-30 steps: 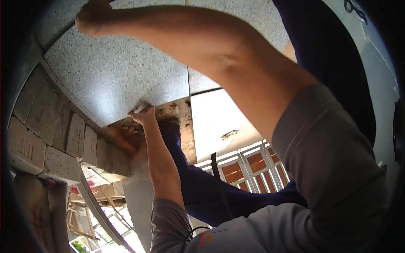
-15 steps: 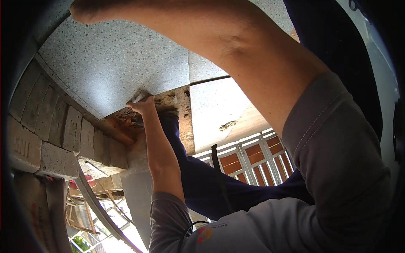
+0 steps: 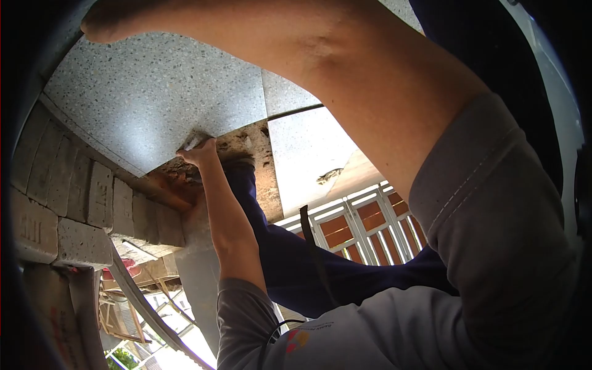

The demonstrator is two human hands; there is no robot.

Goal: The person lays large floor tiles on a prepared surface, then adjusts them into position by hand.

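Observation:
A large speckled grey terrazzo tile (image 3: 154, 80) fills the upper left of the head view. My left hand (image 3: 198, 153) is closed at its lower edge, with the thumb to the left; a small pale patch shows beside the fingers, too blurred to identify. Below that edge lies a strip of rough brown bedding (image 3: 256, 148). Across the top stretches my right forearm, and my right hand (image 3: 105, 23) rests at the tile's far upper-left edge. It is in shadow and its fingers are hidden.
Grey bricks (image 3: 83, 240) are stacked along the left side. Paler tiles (image 3: 305, 148) border the bedding, one with a dark mark. My dark blue trouser leg (image 3: 296, 265) stands behind the left arm. Further off is a gate (image 3: 370, 222) with brown panels.
The whole view has shifted slightly left and up. Both hands keep about the same places against the tile.

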